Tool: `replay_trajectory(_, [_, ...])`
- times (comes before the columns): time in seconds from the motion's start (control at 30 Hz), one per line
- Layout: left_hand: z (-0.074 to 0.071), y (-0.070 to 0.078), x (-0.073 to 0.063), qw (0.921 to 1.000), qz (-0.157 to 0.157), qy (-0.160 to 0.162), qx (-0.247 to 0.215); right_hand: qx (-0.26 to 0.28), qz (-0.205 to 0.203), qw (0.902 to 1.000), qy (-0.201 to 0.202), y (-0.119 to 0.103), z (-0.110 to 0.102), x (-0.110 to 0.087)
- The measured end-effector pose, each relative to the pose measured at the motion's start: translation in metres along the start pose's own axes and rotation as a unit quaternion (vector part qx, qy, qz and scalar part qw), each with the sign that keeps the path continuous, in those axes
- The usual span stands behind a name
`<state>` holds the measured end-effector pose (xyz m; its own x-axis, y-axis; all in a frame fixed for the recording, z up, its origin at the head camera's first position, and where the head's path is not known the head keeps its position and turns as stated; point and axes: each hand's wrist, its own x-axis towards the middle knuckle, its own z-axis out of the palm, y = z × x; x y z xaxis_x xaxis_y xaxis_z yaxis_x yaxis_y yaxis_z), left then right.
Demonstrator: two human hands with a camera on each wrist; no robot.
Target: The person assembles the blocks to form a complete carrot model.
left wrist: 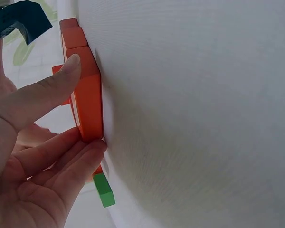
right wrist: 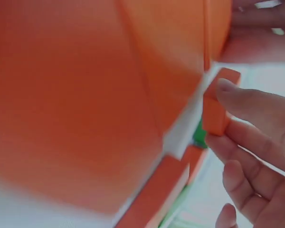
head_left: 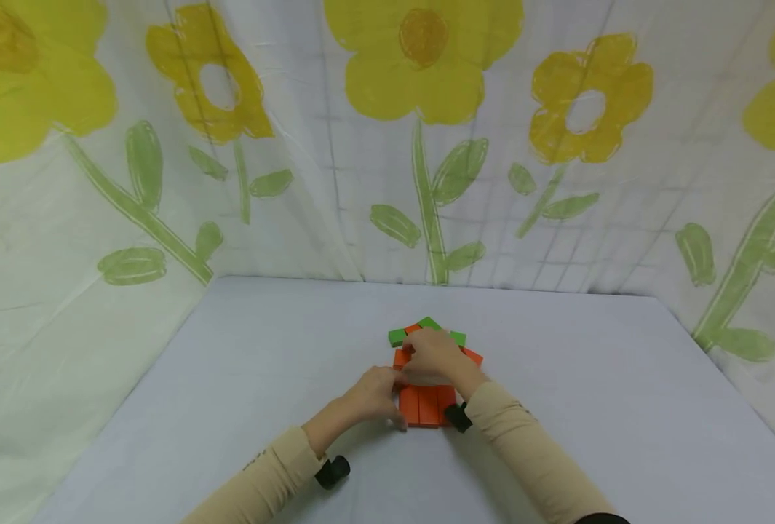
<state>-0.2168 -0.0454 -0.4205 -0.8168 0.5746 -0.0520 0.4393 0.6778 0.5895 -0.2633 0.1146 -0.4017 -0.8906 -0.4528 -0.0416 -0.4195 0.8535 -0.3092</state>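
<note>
Several flat orange blocks lie side by side on the table, forming a row. My left hand is at the row's left side; in the left wrist view it holds the outer orange block lengthwise, thumb at the near end and fingertips at the far end. Above the space just beyond the row, my right hand pinches a small orange block between thumb and fingers. Farther out, more orange blocks and green blocks form an arc, partly hidden by the right hand.
A white table spreads out around the blocks. Behind it hangs a pale cloth painted with yellow flowers. Black wrist cameras are strapped to both wrists, the right one close over the row's right corner.
</note>
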Motion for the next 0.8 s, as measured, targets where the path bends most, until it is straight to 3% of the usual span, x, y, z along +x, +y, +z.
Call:
replay_trajectory(0.17, [0.001,0.000,0.001,0.9999,-0.015,-0.006,-0.002,0.019,0.009,0.9986,0.049,0.017,-0.009,-0.019])
replay_trajectory(0.4, [0.000,0.001,0.002,0.9995,-0.025,-0.017,-0.005,0.100,0.037,0.9934,0.044,0.024,-0.018,-0.061])
replay_trajectory(0.57, [-0.001,0.001,0.002,0.9996,-0.023,-0.016,-0.006,0.116,-0.015,0.9928,0.023,0.012,-0.010,-0.086])
replay_trajectory(0.67, [0.000,0.000,0.003,0.9997,-0.020,-0.013,-0.003,0.101,-0.049,0.9936,0.003,0.001,0.000,-0.097])
replay_trajectory(0.8, [0.001,0.000,0.003,0.9997,-0.019,-0.012,0.002,0.070,-0.065,0.9954,-0.007,-0.010,0.013,-0.104])
